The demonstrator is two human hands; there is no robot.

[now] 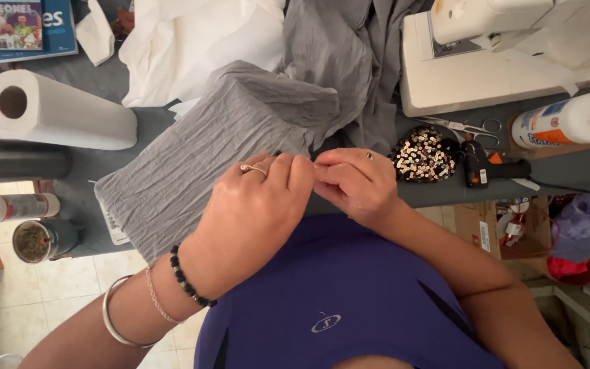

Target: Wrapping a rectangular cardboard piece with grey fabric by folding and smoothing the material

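Dark grey table point(104, 167) spans the view, cluttered. Biggest item on it is the grey crinkled fabric point(206, 147), pleated-looking, matte, mid grey, lying in a slanted rectangular fold from table edge up toward centre, with more of the same cloth bunched at top; its near corner runs under both hands. White cloth point(192, 41) heaped behind it. White sewing machine point(507, 55) top right. Paper towel roll point(52, 109) lying on its side, left. White glue bottle point(568, 119) on its side, far right. Sequin patch point(423, 156), rounded, gold and dark, just beside right hand. Black glue gun point(486, 167) next to the patch, scissors point(469, 126) just above. Left hand point(254, 212), ring, bead bracelet and bangles on wrist, fingers curled, thumb and forefinger pinched. Right hand point(353, 184) meets it fingertip to fingertip, also pinched; something tiny held between them at the fabric edge, too small to tell what.
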